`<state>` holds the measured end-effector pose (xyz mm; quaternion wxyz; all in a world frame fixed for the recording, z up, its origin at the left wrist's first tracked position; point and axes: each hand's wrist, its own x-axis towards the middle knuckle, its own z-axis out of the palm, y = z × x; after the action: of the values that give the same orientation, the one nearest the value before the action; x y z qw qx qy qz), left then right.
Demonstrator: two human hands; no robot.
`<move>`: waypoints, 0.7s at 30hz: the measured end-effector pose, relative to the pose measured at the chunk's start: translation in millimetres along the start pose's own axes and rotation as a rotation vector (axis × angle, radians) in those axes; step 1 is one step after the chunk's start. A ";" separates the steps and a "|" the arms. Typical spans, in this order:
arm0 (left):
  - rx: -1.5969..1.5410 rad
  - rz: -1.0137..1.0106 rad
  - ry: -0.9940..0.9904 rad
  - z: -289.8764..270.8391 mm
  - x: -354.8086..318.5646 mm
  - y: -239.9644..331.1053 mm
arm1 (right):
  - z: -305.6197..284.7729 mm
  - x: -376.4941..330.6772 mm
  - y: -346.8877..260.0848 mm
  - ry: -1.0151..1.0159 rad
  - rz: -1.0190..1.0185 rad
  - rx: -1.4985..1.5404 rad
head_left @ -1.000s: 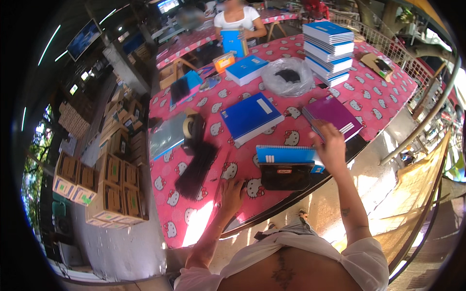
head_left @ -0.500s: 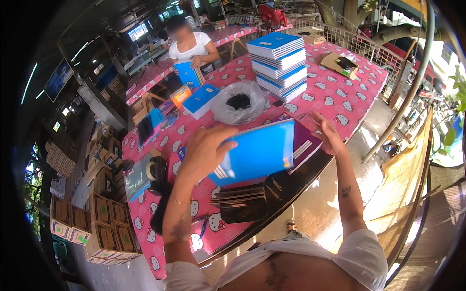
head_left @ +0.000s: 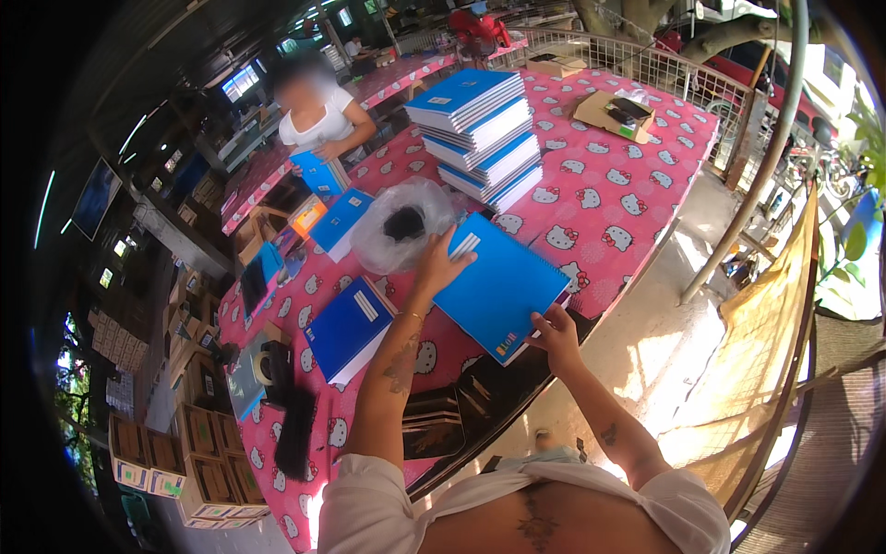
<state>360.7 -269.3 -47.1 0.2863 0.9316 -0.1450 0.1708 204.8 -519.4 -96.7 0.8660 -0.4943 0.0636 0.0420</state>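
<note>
A bright blue spiral notebook [head_left: 503, 288] lies turned at an angle in front of me, its wire binding along the upper right edge. My left hand [head_left: 445, 270] grips its left edge near the white label lines. At the lower right corner, my right hand [head_left: 554, 340] holds it, thumb on the cover. Whatever is under this notebook is mostly hidden. Left of my left forearm lies a dark blue notebook [head_left: 349, 323]. Beyond my left hand sits a clear plastic bag [head_left: 365, 238] with something black inside.
A tall stack of blue notebooks [head_left: 472, 148] stands farther back. An open cardboard box [head_left: 604, 115] is at the far right of the pink patterned table [head_left: 637, 175]. A black tray [head_left: 432, 427] sits near the front edge, a tape dispenser [head_left: 269, 365] at left. Across the table, a person [head_left: 318, 125] holds notebooks.
The blue notebook has come down and been turned, and my right hand has closed on its corner. The purple notebook is now covered. The view has shifted right.
</note>
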 end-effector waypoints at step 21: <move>-0.929 0.386 -1.134 -229.0 -156.5 119.5 | -44.5 -119.7 -159.6 -1.669 -0.202 -0.194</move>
<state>122.1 -203.7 126.0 0.4959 0.6184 -0.4876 -0.3660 105.1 -640.0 34.8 0.5821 -0.3767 -0.6451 0.3210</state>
